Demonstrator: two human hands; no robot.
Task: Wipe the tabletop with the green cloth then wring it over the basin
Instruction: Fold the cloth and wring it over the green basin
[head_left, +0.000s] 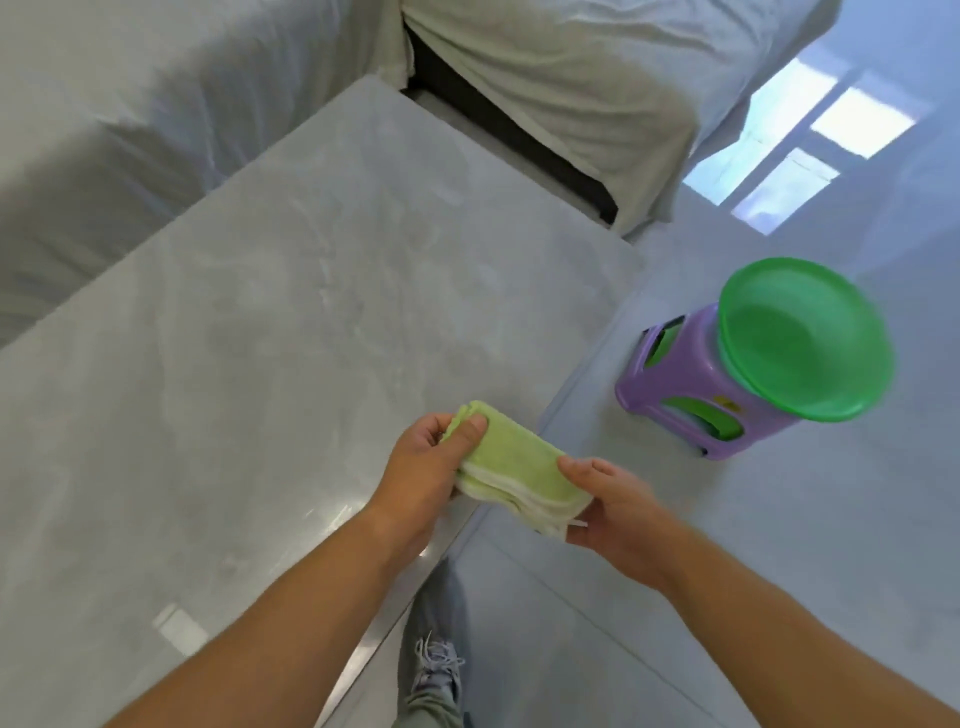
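Observation:
A folded light-green cloth (511, 465) is held between both hands just above the right edge of the grey marble tabletop (270, 322). My left hand (423, 467) grips its far left end with the thumb on top. My right hand (613, 506) pinches its near right end, over the floor beside the table. The green basin (802, 338) stands to the right on a purple stool (691, 395), roughly an arm's reach from the cloth and apart from it.
Sofas draped in pale sheets (561, 78) border the table at the back and left. The glossy floor (779, 545) lies to the right. My shoe (434, 670) shows by the table's edge below.

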